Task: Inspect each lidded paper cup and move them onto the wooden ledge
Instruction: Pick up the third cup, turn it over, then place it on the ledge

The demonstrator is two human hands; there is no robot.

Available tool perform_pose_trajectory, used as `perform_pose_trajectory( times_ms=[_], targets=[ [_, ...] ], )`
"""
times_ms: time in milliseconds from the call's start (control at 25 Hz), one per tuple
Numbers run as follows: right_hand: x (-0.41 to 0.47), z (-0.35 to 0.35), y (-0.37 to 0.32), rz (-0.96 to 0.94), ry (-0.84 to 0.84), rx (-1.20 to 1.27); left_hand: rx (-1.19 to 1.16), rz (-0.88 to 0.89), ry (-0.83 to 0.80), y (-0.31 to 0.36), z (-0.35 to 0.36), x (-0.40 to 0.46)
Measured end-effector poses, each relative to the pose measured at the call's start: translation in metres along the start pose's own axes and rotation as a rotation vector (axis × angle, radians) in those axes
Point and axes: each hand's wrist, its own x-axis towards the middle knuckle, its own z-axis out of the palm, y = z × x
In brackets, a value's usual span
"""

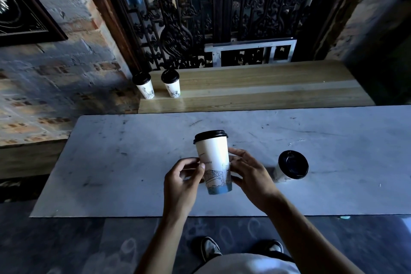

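I hold a tall white paper cup (214, 158) with a black lid and a line drawing above the marble table (133, 162). My left hand (182, 181) grips its left side and my right hand (249, 176) its right side, low on the cup. A second lidded cup (290, 167) stands on the marble to the right of my hands. Two more lidded cups (144, 84) (171, 83) stand side by side at the left end of the wooden ledge (255, 87) beyond the table.
A black ornate iron grille (222, 13) and a metal frame (251, 52) rise behind the ledge. A brick wall (55, 87) with a dark framed picture (22, 13) is on the left. My shoes (210, 249) stand on the dark floor below the table's near edge.
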Motion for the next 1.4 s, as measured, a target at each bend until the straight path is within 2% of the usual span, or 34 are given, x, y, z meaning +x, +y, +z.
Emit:
perform_pose_trajectory(
  times_ms=[400, 600, 680, 1080, 1240, 1400],
  targets=[
    [0.005, -0.002, 0.009, -0.033, 0.013, 0.007, 0.075, 0.024, 0.021, 0.002, -0.003, 0.005],
    [0.004, -0.002, 0.009, -0.063, -0.156, 0.002, 0.083, 0.017, 0.046, 0.002, -0.003, 0.006],
    [0.004, -0.001, 0.008, -0.067, -0.171, 0.013, 0.041, 0.011, 0.045, 0.002, -0.003, 0.005],
    [0.004, -0.006, 0.009, -0.006, -0.128, 0.153, -0.003, 0.032, -0.010, 0.008, -0.001, -0.004],
    [0.001, -0.008, 0.005, 0.015, -0.189, 0.042, 0.000, 0.044, -0.029, 0.004, -0.003, -0.004],
    [0.000, -0.005, 0.006, 0.038, -0.143, 0.036, 0.024, 0.032, 0.011, 0.001, 0.001, -0.003]
  ],
)
